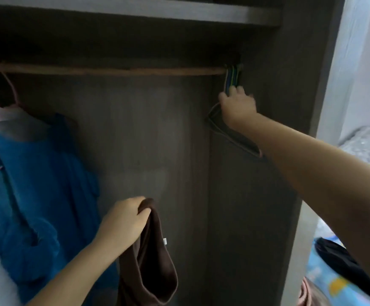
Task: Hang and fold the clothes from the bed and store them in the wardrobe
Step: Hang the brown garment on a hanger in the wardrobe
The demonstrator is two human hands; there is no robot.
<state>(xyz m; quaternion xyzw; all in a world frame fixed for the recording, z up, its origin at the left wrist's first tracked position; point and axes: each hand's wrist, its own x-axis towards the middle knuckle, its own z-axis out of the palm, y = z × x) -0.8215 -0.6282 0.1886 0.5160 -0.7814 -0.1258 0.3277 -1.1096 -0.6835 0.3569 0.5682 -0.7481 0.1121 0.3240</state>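
Observation:
I look into an open dark wardrobe. My left hand (125,219) grips a brown garment (155,261) by its upper edge, and the cloth hangs down in front of the back panel. My right hand (237,104) reaches up to the right end of the wooden rail (113,71). Its fingers curl round a bunch of empty hangers (232,77) with blue, green and yellow hooks. The hangers' lower bars (234,138) show below my wrist.
A blue garment (36,184) hangs at the left on a pink hanger (11,89), with something white in front of it. A shelf (157,12) runs above the rail. At the right, past the wardrobe's side wall (301,85), lies the bed with dark clothing (338,257).

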